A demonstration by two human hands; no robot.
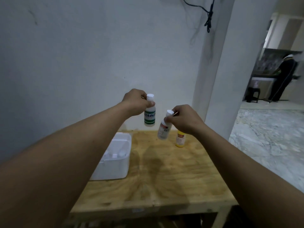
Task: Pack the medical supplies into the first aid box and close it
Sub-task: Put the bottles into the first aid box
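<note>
My left hand (pixel 137 102) grips a white bottle with a green-striped label (pixel 149 116) by its neck, held upright in the air above the table's far edge. My right hand (pixel 185 120) holds a second white bottle with a red-and-white label (pixel 163 130) by its cap; this one hangs tilted above the table. A yellow bottle (pixel 180 139) stands on the wooden table (pixel 164 178) under my right hand. The white first aid box (pixel 115 168) sits open at the table's left, with a few small white items inside. My left forearm hides part of the box.
A white wall runs behind the table, with a black cable (pixel 209 18) hanging on it. A white pillar (pixel 213 79) stands to the right. Beyond it lies a marble floor (pixel 266 137), and a person (pixel 284 78) stands far off in another room.
</note>
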